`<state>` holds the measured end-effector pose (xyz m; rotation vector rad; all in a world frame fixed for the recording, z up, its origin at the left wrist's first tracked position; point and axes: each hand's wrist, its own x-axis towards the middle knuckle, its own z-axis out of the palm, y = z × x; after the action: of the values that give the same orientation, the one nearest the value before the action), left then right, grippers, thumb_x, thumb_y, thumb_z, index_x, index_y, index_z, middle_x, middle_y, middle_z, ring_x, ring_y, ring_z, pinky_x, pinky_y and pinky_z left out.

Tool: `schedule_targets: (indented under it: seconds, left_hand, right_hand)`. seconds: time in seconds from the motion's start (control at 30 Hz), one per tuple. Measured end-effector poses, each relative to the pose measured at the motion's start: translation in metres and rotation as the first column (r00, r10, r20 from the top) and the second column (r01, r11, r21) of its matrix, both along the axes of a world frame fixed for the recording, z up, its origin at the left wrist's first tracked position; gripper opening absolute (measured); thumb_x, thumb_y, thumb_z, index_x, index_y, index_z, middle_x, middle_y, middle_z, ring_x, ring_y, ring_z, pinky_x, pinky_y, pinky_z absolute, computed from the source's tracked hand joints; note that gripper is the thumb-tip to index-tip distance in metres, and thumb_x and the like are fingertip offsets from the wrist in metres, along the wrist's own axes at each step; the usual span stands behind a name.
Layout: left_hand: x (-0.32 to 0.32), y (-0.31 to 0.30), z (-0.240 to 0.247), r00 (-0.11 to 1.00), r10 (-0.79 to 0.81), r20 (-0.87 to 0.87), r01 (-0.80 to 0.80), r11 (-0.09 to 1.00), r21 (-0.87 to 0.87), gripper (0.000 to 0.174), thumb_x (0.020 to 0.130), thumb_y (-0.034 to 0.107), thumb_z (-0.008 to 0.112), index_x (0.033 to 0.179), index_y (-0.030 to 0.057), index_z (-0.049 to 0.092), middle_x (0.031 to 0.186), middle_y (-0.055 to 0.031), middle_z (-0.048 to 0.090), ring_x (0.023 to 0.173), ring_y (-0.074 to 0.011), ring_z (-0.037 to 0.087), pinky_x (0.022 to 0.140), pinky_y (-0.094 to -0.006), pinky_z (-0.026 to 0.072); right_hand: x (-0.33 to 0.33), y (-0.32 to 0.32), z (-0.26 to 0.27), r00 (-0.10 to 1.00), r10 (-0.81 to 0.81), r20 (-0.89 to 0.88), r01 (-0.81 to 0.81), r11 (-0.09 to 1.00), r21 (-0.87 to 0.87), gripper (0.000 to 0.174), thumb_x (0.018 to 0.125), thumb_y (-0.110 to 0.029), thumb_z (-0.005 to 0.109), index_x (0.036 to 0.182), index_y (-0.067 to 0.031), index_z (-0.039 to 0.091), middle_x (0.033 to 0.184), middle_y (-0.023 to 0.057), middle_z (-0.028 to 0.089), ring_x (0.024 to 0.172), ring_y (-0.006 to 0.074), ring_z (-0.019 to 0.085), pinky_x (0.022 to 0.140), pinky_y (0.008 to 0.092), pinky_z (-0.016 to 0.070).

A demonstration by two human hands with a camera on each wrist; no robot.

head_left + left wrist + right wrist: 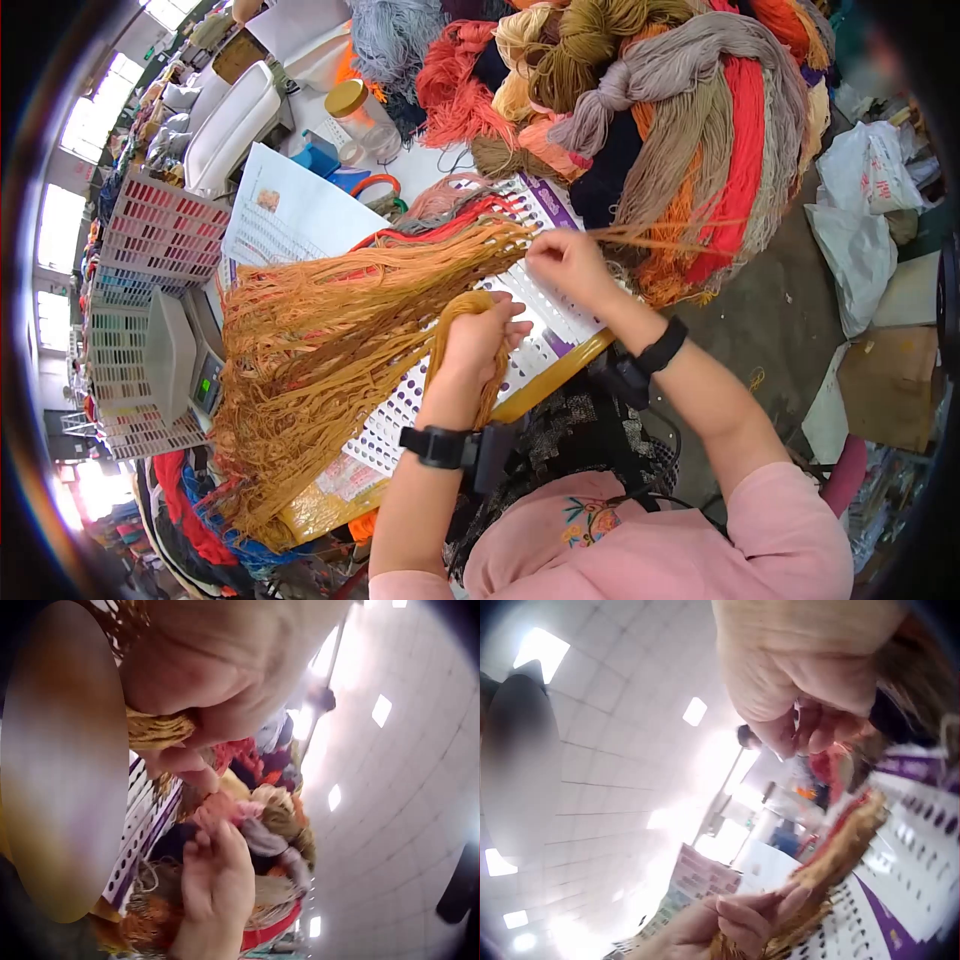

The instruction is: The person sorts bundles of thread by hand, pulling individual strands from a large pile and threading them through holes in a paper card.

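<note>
A thick fan of golden-brown yarn (330,320) lies across a white card with rows of punched holes (400,405). My left hand (475,340) grips a looped hank of golden yarn (462,305) near the card's front edge, and in the left wrist view the golden yarn (157,729) shows under its curled fingers. Just above the card's right part, my right hand (572,268) has its thumb and fingers pinched together. Thin brown strands (660,237) run out from it to the right. The tips of its pinch are partly hidden in the head view.
Coloured skeins (690,130) pile up at the back right. A printed sheet (290,210), red-handled scissors (378,186) and a gold-lidded jar (360,115) lie behind the yarn. A scale (190,350) and plastic baskets (150,240) stand at left. The table's yellow edge (555,378) is near my body.
</note>
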<state>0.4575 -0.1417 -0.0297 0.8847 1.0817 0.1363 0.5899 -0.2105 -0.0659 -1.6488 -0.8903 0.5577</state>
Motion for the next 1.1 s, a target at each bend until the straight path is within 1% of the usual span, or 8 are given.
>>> schedule_targets:
  seconds: [0.1,0.27,0.37,0.53,0.67,0.87,0.97,1.1]
  left_hand:
    - [0.013,0.006,-0.027,0.997,-0.052,-0.054,0.057,0.993,0.101,0.006,0.079,0.007,0.052,0.080,0.0019,0.050,0.067,-0.0060,0.056,0.045,-0.0065,0.045,0.038,-0.0163,0.0366]
    - [0.000,0.008,-0.023,0.936,-0.242,-0.256,0.308,0.915,0.262,0.009,0.078,0.010,0.052,0.071,0.0041,0.051,0.058,-0.0015,0.050,0.040,-0.0068,0.040,0.035,-0.0196,0.0337]
    - [-0.001,0.010,-0.022,0.996,-0.072,-0.060,0.083,0.974,0.210,0.008,0.079,0.008,0.051,0.073,0.0022,0.052,0.057,-0.0008,0.048,0.040,-0.0070,0.039,0.037,-0.0197,0.0330]
    - [0.008,0.006,-0.033,0.983,0.120,0.135,-0.142,0.976,0.164,0.007,0.079,0.006,0.050,0.075,0.0014,0.052,0.059,-0.0010,0.048,0.043,-0.0060,0.039,0.038,-0.0198,0.0297]
    - [0.011,0.005,-0.034,0.996,0.083,-0.028,-0.073,0.966,0.246,0.010,0.079,0.010,0.052,0.074,0.0014,0.052,0.054,-0.0024,0.046,0.044,-0.0081,0.041,0.038,-0.0209,0.0290]
    - [0.007,0.001,-0.046,0.992,0.123,-0.025,-0.111,0.949,0.294,0.009,0.080,0.010,0.051,0.075,0.0019,0.053,0.054,-0.0024,0.046,0.045,-0.0079,0.040,0.039,-0.0204,0.0299]
    - [0.000,-0.001,-0.041,0.944,0.229,0.239,-0.294,0.913,0.283,0.007,0.081,0.008,0.050,0.081,0.0025,0.053,0.063,-0.0032,0.050,0.044,-0.0054,0.038,0.039,-0.0184,0.0296]
    - [-0.028,0.020,-0.024,0.776,0.381,0.502,-0.193,0.902,-0.385,0.009,0.084,0.012,0.048,0.089,0.0045,0.051,0.079,-0.0028,0.054,0.043,-0.0002,0.032,0.040,-0.0140,0.0268]
  right_hand:
    - [-0.016,0.001,-0.015,0.944,-0.050,0.327,0.029,0.997,0.070,0.006,0.061,-0.004,0.057,0.065,-0.0023,0.053,0.066,0.0098,0.052,0.067,0.0273,0.052,0.061,0.0361,0.0396]
    - [-0.004,-0.006,-0.017,0.888,-0.015,0.460,-0.021,0.997,0.074,0.010,0.063,-0.004,0.056,0.073,-0.0022,0.055,0.070,0.0088,0.051,0.069,0.0254,0.050,0.063,0.0332,0.0393]
    - [-0.014,-0.011,-0.017,0.784,0.192,0.591,-0.229,0.973,-0.012,0.025,0.064,-0.011,0.059,0.087,-0.0020,0.055,0.082,0.0105,0.050,0.076,0.0262,0.049,0.067,0.0337,0.0388]
    - [-0.021,-0.011,-0.013,0.800,0.190,0.570,-0.227,0.974,-0.006,0.038,0.058,-0.016,0.062,0.093,-0.0037,0.055,0.085,0.0097,0.049,0.080,0.0267,0.048,0.071,0.0345,0.0375]
    - [-0.023,-0.009,-0.014,0.853,0.163,0.495,-0.198,0.980,0.019,0.033,0.058,-0.019,0.061,0.087,-0.0048,0.056,0.085,0.0096,0.048,0.080,0.0266,0.047,0.072,0.0359,0.0356]
    - [-0.027,-0.011,-0.010,0.840,0.104,0.532,-0.155,0.986,0.052,0.033,0.058,-0.019,0.062,0.087,-0.0028,0.055,0.084,0.0102,0.048,0.079,0.0271,0.048,0.072,0.0360,0.0368]
    - [-0.026,-0.012,-0.010,0.844,0.125,0.521,-0.169,0.985,0.037,0.034,0.058,-0.017,0.063,0.088,-0.0025,0.055,0.087,0.0103,0.048,0.080,0.0266,0.048,0.071,0.0350,0.0388]
    - [-0.026,-0.014,-0.012,0.850,0.127,0.512,-0.154,0.988,0.010,0.031,0.061,-0.012,0.062,0.089,-0.0026,0.055,0.088,0.0105,0.049,0.080,0.0259,0.050,0.068,0.0325,0.0417]
